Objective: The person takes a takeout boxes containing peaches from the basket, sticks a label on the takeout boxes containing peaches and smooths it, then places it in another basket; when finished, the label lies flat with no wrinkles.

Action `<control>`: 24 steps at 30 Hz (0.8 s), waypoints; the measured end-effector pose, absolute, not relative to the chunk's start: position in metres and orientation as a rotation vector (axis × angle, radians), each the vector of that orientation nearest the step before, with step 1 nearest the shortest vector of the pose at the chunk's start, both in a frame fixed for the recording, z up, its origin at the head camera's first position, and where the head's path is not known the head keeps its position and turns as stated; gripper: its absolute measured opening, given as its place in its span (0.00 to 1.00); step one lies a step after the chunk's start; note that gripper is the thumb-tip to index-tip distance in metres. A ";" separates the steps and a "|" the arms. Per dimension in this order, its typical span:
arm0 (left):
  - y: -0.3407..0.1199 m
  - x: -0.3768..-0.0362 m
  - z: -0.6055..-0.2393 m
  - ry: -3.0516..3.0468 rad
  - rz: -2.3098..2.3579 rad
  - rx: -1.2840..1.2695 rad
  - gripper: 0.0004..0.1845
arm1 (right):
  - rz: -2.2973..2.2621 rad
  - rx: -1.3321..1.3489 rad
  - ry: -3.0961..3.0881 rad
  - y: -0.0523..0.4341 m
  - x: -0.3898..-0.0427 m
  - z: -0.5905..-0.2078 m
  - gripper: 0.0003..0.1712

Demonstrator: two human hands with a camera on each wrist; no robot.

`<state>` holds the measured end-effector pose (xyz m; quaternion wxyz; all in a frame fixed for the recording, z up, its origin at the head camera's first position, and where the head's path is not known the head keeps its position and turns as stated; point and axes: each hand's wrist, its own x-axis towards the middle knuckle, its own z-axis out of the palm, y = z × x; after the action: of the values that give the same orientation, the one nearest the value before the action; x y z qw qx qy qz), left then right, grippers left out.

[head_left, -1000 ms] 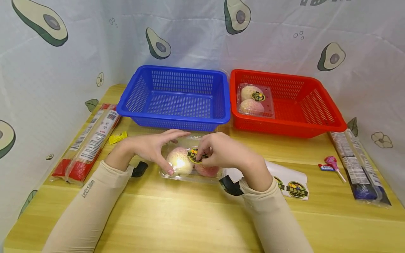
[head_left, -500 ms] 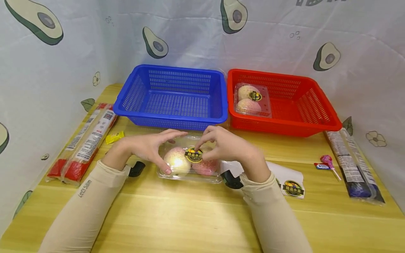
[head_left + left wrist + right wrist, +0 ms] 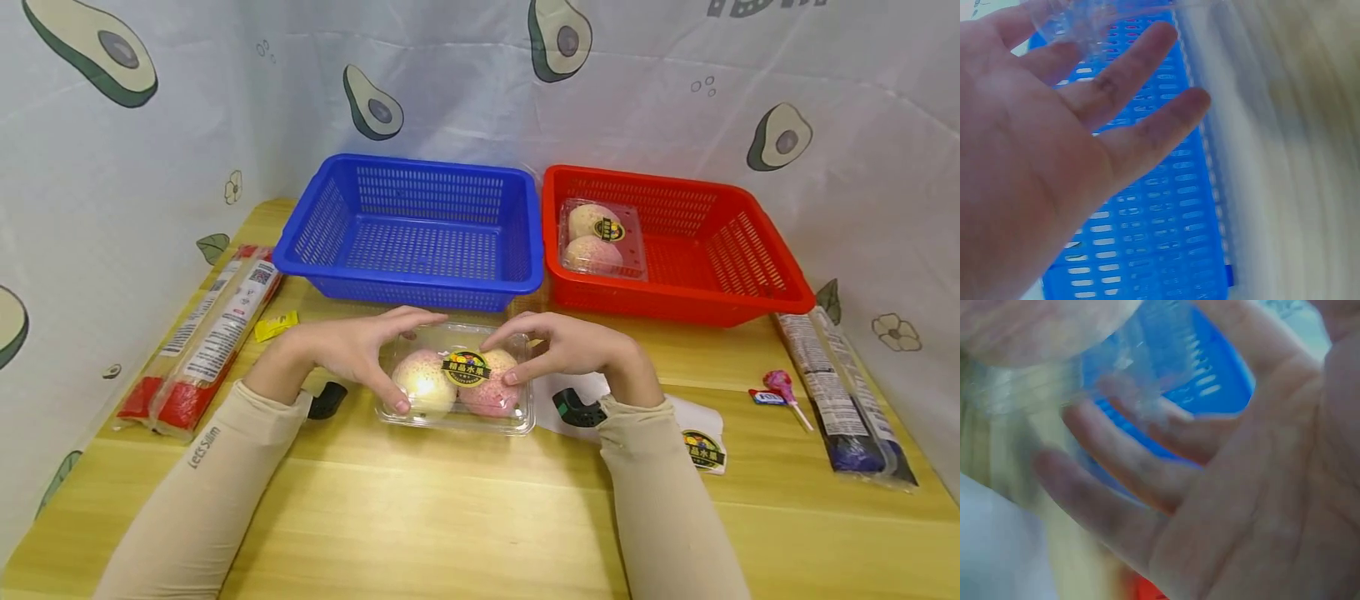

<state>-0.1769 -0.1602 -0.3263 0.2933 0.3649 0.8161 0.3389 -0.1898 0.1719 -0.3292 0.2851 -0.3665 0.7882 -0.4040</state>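
A clear plastic fruit box (image 3: pixel 457 408) with two pink peaches and a round label (image 3: pixel 466 367) on its lid lies on the wooden table (image 3: pixel 465 517), just in front of the blue basket (image 3: pixel 412 229). My left hand (image 3: pixel 360 350) grips the box's left end, thumb at the near edge and fingers over the far edge. My right hand (image 3: pixel 570 348) holds the right end the same way, its thumb on the lid beside the label. The left wrist view shows my left hand (image 3: pixel 1054 156) under clear plastic (image 3: pixel 1079 25). The right wrist view shows blurred fingers (image 3: pixel 1122 481) against the box (image 3: pixel 1041 375).
The red basket (image 3: pixel 750 250) at the back right holds another labelled fruit box (image 3: pixel 600 237). Long red packets (image 3: pixel 210 333) and a yellow sweet (image 3: pixel 276 326) lie at the left. A label sheet (image 3: pixel 701 446), a lollipop (image 3: pixel 783 387) and a dark packet (image 3: pixel 840 383) lie at the right.
My right hand has left the label on the lid and moved to the box's right end. The left hand has kept its hold on the left end.
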 end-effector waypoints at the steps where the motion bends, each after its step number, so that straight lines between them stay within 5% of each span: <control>1: -0.160 -0.176 -0.325 2.190 0.897 0.979 0.64 | -1.103 -0.978 2.079 0.173 -0.192 -0.333 0.27; 14: -0.199 -0.183 -0.300 2.405 1.382 0.941 0.40 | -1.244 -0.977 1.992 0.174 -0.199 -0.354 0.27; 20: -0.221 -0.189 -0.299 2.644 1.727 0.553 0.32 | -1.266 -1.033 2.001 0.174 -0.201 -0.357 0.26; 24: -0.231 -0.194 -0.304 2.841 1.682 0.130 0.39 | -1.297 -1.071 1.992 0.172 -0.201 -0.356 0.26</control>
<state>-0.1940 -0.2309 -0.3036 -0.0810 0.0392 0.8570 0.5075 -0.2009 0.1720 -0.3565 0.2641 -0.3962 0.7369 -0.4799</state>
